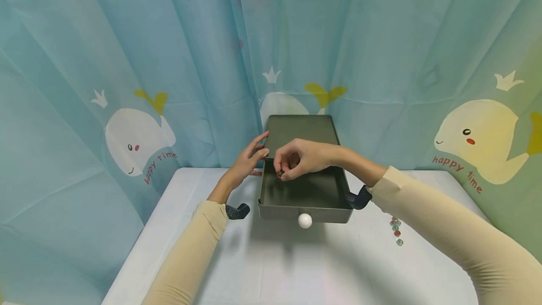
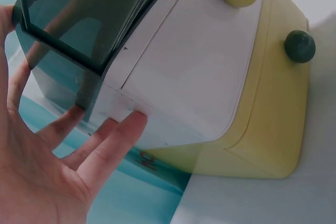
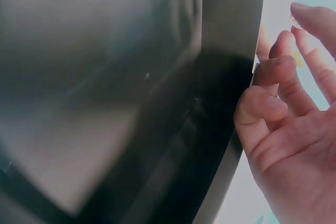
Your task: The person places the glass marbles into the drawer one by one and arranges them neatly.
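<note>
- Behind the worktop's (image 1: 372, 267) back edge, a whale-print curtain (image 1: 203, 60) spans the width.
- Along the left side of the drawer cabinet (image 1: 302, 128), the left hand (image 1: 245, 164) rests fingertips, fingers spread; its grip is released.
- Above the left part of the pulled-out dark green drawer (image 1: 279, 212), near its left edge, the right hand (image 1: 306, 159) has its grip closed on a small reddish bead (image 1: 280, 173), pinched between thumb and fingers.
- Midway along the drawer's front edge sits a round white knob (image 1: 305, 220).
- Toward the worktop's right edge, red and green glass beads (image 1: 397, 233) lie in a short row.
</note>
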A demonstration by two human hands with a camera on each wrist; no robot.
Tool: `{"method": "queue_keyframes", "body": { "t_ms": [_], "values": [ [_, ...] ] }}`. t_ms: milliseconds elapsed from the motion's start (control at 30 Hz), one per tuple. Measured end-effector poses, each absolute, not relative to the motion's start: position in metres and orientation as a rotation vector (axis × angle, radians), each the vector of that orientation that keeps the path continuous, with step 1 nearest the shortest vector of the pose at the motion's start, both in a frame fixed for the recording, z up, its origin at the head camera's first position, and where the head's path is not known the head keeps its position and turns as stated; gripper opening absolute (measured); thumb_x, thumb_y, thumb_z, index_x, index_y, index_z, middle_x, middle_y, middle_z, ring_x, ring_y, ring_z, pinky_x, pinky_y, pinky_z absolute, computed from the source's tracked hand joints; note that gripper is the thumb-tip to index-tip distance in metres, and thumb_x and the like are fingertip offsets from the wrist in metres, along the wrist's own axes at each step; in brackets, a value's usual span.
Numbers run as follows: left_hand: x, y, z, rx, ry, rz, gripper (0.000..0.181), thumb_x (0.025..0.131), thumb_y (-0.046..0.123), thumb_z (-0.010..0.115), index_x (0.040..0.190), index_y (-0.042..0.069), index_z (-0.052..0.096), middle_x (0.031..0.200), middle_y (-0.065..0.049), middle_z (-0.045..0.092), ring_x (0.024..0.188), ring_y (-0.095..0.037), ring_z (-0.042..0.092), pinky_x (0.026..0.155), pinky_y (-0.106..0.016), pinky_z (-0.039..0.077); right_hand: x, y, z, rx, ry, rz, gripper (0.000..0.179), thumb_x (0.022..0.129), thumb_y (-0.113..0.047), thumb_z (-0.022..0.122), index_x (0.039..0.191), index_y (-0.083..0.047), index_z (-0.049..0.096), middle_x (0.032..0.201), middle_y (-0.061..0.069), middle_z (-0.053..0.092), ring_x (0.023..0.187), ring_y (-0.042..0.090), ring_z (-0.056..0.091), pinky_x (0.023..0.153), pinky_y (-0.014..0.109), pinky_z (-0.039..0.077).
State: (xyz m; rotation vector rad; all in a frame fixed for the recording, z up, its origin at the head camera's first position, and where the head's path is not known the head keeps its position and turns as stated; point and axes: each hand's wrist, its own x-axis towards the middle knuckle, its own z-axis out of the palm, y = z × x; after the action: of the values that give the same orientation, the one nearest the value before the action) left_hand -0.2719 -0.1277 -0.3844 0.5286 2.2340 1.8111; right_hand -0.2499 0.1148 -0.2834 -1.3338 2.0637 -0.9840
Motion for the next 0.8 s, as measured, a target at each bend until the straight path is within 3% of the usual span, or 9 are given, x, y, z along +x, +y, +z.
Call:
{"method": "queue_keyframes", "body": {
  "t_ms": [500, 700, 800],
  "values": [
    [-0.2695, -0.1262, -0.3830, 0.506, 2.241, 1.824, 0.061, 0.104, 0.045, 0.053, 0.160, 0.047, 0.029, 0.166, -0.011, 0.027, 0.142, -0.039, 0.042, 0.095, -0.062, 0.052, -0.2481, 0.1125, -0.2831, -1.312, 2.064, -0.979, 0.010, 0.093, -0.011, 0.076, 0.101, -0.011, 0.070, 0.080, 0.004, 0.063, 0.066, 0.016, 0.057, 0.065, 0.027, 0.049],
    [-0.2698, -0.1264, -0.3824, 0.509, 2.245, 1.819, 0.060, 0.104, 0.045, 0.052, 0.160, 0.047, 0.029, 0.165, -0.011, 0.028, 0.141, -0.040, 0.042, 0.094, -0.062, 0.052, -0.2473, 0.1128, -0.2810, -1.328, 2.096, -0.960, 0.028, 0.091, -0.015, 0.079, 0.113, -0.001, 0.068, 0.082, 0.004, 0.065, 0.066, 0.017, 0.058, 0.066, 0.028, 0.050],
    [-0.2712, -0.1267, -0.3830, 0.515, 2.247, 1.811, 0.061, 0.105, 0.045, 0.051, 0.161, 0.046, 0.028, 0.165, -0.012, 0.028, 0.142, -0.041, 0.042, 0.095, -0.063, 0.051, -0.2473, 0.1133, -0.2807, -1.327, 2.113, -0.950, 0.030, 0.091, -0.016, 0.080, 0.116, -0.004, 0.067, 0.082, 0.003, 0.065, 0.066, 0.018, 0.058, 0.066, 0.028, 0.050]
  ]
}}
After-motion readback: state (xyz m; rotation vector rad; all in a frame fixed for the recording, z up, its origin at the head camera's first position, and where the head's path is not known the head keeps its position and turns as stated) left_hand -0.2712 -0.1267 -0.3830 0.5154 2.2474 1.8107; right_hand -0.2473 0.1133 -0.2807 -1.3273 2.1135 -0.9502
